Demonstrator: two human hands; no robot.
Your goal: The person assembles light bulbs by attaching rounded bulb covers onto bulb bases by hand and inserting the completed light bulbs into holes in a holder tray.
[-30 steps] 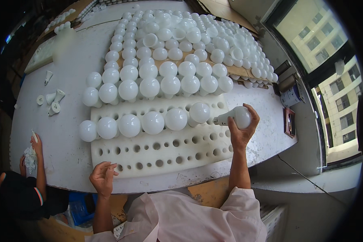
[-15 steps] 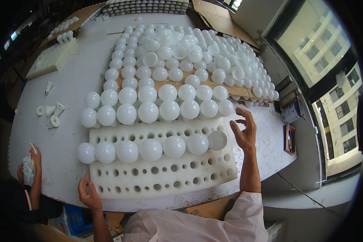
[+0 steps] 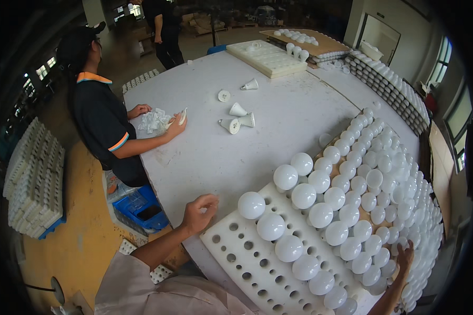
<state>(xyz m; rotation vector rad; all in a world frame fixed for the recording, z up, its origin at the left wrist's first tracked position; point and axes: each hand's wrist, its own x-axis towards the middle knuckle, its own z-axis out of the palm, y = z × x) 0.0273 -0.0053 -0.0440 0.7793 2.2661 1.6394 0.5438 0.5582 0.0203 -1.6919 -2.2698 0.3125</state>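
Note:
My left hand (image 3: 199,214) hovers by the near left corner of a white foam tray (image 3: 224,224), fingers loosely bent and apart with nothing in them. Round holes cover the tray, and one row of white bulb domes (image 3: 270,227) stands across its middle. More domes stand in rows along its far side. Over at the lower right, my right hand (image 3: 404,258) reaches in among the crowded white domes (image 3: 407,207), fingers up and apart. Whether its fingertips touch a dome, I cannot tell.
A co-worker (image 3: 102,118) at the table's left handles crumpled white pieces (image 3: 155,122). Several white bulb bases (image 3: 237,109) lie mid-table. Beyond are another foam tray (image 3: 268,60) and stacked domes (image 3: 389,84). A blue crate (image 3: 142,210) and stacked trays (image 3: 34,178) stand left.
The view has swung left, bringing the co-worker into full sight. My right hand has moved from the row's right end to the crowded domes. My left hand stays near the tray's left corner.

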